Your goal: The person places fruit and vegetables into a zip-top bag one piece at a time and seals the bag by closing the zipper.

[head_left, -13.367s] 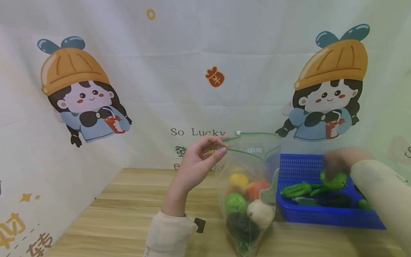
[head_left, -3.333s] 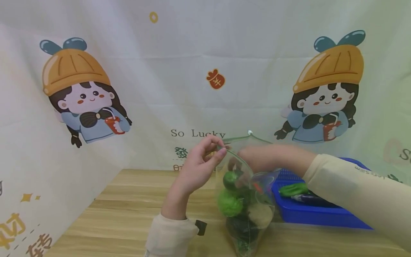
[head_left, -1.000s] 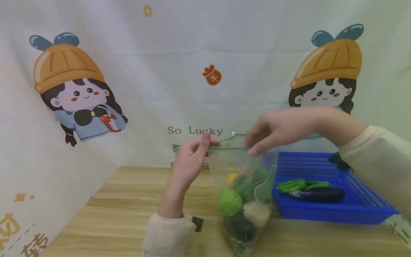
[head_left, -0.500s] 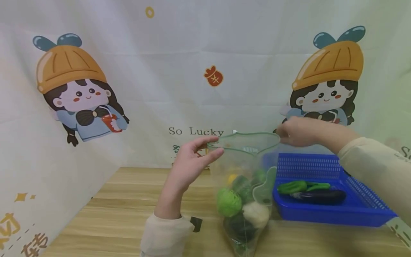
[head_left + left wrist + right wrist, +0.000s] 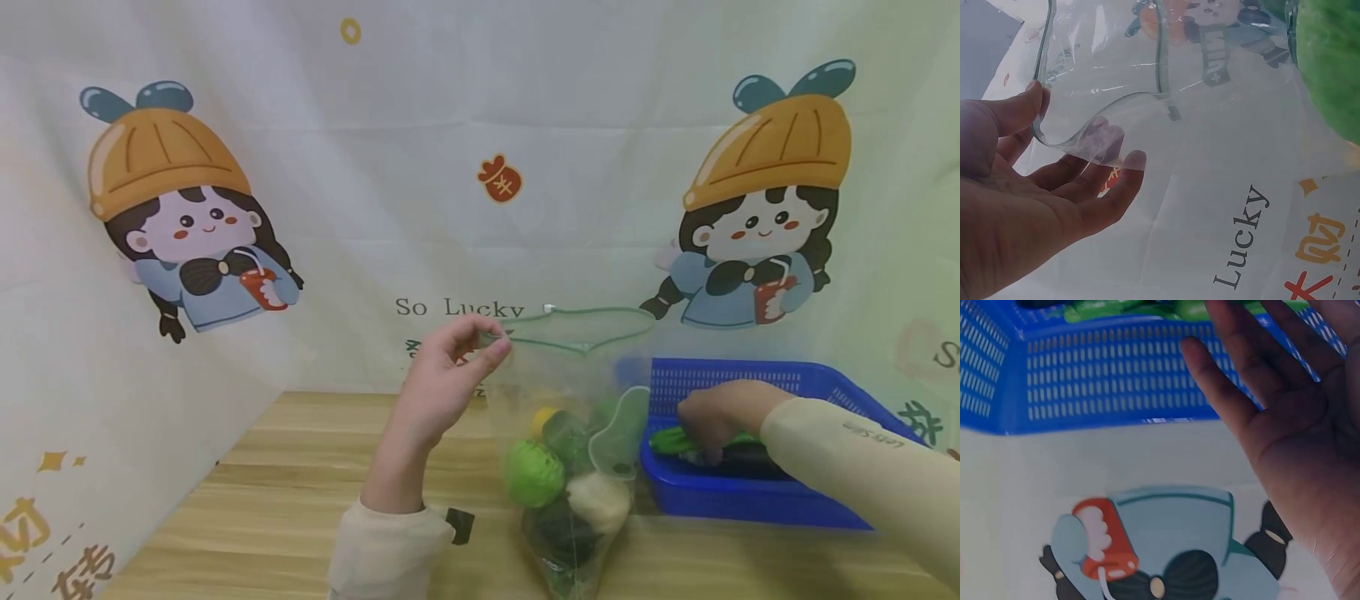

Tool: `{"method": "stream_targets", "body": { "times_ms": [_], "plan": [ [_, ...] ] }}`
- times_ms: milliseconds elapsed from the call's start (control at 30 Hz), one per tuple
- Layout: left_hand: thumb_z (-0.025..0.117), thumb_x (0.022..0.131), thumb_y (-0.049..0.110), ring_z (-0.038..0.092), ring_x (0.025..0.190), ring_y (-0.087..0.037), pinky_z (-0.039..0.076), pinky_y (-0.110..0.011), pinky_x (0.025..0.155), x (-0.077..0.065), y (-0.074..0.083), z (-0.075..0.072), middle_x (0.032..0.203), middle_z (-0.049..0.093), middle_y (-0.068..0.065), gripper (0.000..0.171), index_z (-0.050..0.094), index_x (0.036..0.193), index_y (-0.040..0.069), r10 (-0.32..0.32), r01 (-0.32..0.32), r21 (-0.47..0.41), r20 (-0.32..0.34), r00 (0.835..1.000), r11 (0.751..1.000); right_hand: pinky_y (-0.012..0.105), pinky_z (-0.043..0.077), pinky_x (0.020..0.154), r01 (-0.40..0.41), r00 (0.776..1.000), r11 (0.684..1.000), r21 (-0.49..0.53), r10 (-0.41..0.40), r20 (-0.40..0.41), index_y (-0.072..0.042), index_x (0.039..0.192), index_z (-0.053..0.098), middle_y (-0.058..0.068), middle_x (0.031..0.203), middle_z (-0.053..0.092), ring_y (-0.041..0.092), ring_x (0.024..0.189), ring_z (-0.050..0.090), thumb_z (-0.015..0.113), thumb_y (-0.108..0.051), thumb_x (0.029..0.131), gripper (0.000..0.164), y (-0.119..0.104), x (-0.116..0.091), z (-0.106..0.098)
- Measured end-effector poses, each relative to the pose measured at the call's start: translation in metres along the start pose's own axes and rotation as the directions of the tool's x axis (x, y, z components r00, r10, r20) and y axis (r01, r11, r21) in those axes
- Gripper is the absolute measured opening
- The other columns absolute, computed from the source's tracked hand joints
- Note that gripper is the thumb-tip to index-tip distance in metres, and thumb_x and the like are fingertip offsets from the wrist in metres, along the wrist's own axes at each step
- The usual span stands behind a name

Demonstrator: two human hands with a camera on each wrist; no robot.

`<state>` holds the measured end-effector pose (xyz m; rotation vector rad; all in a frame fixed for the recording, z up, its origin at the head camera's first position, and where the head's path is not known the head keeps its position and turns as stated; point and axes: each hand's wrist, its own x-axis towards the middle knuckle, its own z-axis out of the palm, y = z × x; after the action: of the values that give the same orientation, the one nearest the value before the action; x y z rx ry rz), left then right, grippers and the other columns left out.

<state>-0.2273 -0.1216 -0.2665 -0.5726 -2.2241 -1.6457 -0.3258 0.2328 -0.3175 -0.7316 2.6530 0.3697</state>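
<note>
My left hand (image 5: 442,383) pinches the green-edged rim of a clear plastic bag (image 5: 555,375) between thumb and fingers, at its left side; the mouth gapes. Inside the bag are a green cabbage-like vegetable (image 5: 535,472), a whitish round one (image 5: 598,500), a dark one (image 5: 558,529) and a bit of yellow. To the right, my right hand (image 5: 731,412) reaches down into a blue basket (image 5: 750,502), over green peppers (image 5: 667,440) and a dark eggplant (image 5: 753,462). The right wrist view shows its fingers (image 5: 1219,381) extended and spread by the peppers; some fingertips are out of frame.
The bag stands on a wood-grain table (image 5: 285,483), just left of the basket. A pale cloth with cartoon figures (image 5: 765,208) hangs behind and along the sides. A white tag (image 5: 548,308) sits on the bag's far rim.
Earlier a green vegetable left the basket and the right hand went into the bag. It then spread the bag's rim, let go and moved down right into the basket. The left hand stays at the rim.
</note>
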Motion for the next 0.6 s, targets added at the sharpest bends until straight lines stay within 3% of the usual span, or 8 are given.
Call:
{"method": "stream_targets", "body": {
  "times_ms": [267, 467, 600],
  "plan": [
    [0.067, 0.107, 0.022, 0.062, 0.118, -0.018, 0.051, -0.038, 0.096, -0.003, 0.006, 0.000, 0.125, 0.067, 0.000, 0.008, 0.068, 0.112, 0.016, -0.007, 0.007, -0.022, 0.037, 0.999, 1.000, 0.031, 0.052, 0.056, -0.036, 0.999, 0.999, 0.008, 0.036, -0.022, -0.015, 0.075, 0.065, 0.000, 0.071, 0.061, 0.017, 0.062, 0.057, 0.084, 0.000, 0.078, 0.025, 0.010, 0.008, 0.022],
    [0.066, 0.107, 0.022, 0.062, 0.118, -0.018, 0.051, -0.037, 0.094, -0.002, 0.008, 0.002, 0.124, 0.067, -0.001, 0.010, 0.067, 0.113, 0.014, 0.011, -0.010, -0.022, 0.053, 0.999, 1.000, 0.030, 0.052, 0.052, -0.094, 0.992, 0.986, 0.138, 0.104, -0.066, -0.017, 0.078, 0.067, 0.002, 0.073, 0.063, 0.020, 0.061, 0.060, 0.082, -0.007, 0.087, 0.021, 0.012, 0.004, 0.040],
    [0.066, 0.107, 0.022, 0.062, 0.110, -0.019, 0.051, -0.037, 0.087, -0.002, 0.007, 0.002, 0.121, 0.067, -0.002, 0.009, 0.067, 0.113, 0.014, 0.019, -0.018, -0.023, 0.051, 0.999, 1.000, 0.031, 0.054, 0.053, -0.090, 0.993, 0.988, 0.126, 0.099, -0.070, -0.017, 0.077, 0.066, 0.001, 0.072, 0.063, 0.019, 0.061, 0.060, 0.079, -0.010, 0.091, 0.021, 0.010, 0.003, 0.041]
  ]
}}
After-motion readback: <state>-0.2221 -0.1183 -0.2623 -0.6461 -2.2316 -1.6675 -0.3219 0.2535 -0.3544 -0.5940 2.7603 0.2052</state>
